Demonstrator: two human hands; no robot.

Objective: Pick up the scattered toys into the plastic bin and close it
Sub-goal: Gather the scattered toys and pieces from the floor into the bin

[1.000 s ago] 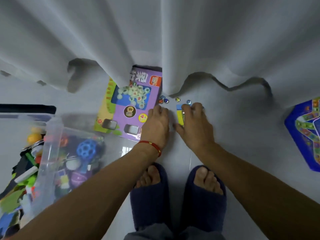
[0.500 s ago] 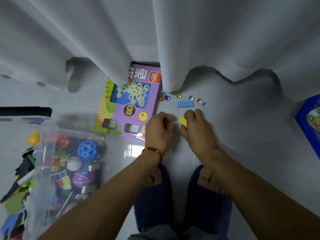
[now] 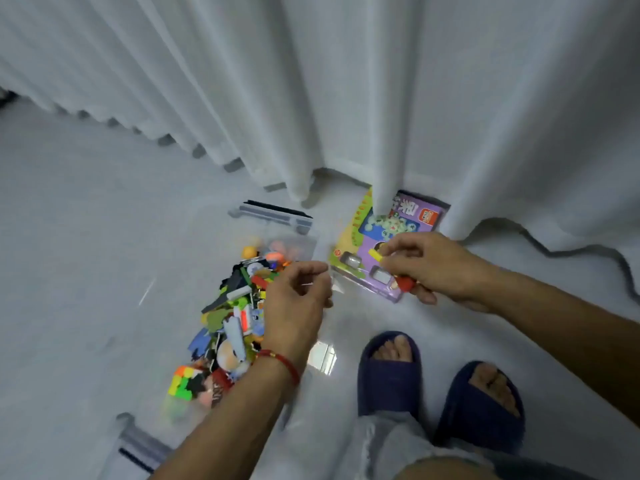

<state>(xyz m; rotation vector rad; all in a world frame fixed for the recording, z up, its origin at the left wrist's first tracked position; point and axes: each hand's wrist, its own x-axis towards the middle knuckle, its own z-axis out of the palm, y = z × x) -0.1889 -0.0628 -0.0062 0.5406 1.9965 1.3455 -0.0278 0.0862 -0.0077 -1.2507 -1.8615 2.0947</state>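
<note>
The clear plastic bin (image 3: 277, 213) lies open on the white floor, heaped with mixed toys, a colour cube (image 3: 182, 381) at its near end. My left hand (image 3: 297, 306) hovers over the bin's right side with fingers curled; what it holds, if anything, is hidden. My right hand (image 3: 437, 268) hangs to the right of the bin, above a purple game box (image 3: 408, 211). It pinches a small yellow block (image 3: 375, 254) at the fingertips and holds a red piece (image 3: 405, 284) under the palm.
White curtains (image 3: 346, 98) hang to the floor behind the bin and cover part of the game box. My feet in dark blue slippers (image 3: 389, 370) stand right of the bin. Bare white floor spreads to the left.
Both hands have lifted off the floor and swung left toward the bin, the right one carrying the yellow block. My view has turned left, so the marbles and blue piece are out of sight.
</note>
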